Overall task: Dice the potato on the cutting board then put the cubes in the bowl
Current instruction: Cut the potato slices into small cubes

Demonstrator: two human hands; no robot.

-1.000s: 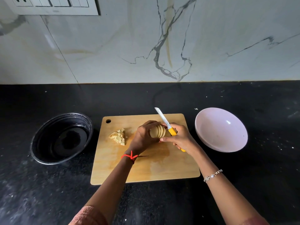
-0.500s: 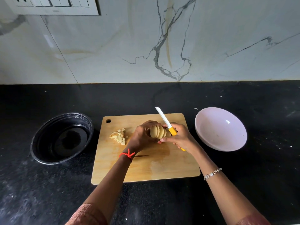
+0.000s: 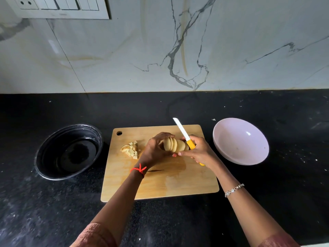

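Cutting board (image 3: 160,184): wooden, laid on a black counter (image 3: 267,202).
Potato (image 3: 173,144): sliced, kept together at the board's far middle, clasped by the curled fingers of the left hand (image 3: 154,152).
Knife (image 3: 181,130): its yellow handle is gripped by the right hand (image 3: 201,152), just right of the potato.
Cubes (image 3: 131,150): heaped at the board's left.
Pale bowl (image 3: 240,141): set right of the board.
Dark bowl (image 3: 69,152): set left of the board.

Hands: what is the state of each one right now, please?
Left hand: closed, fingers curled round the sliced potato.
Right hand: closed, holding the knife by its yellow handle.
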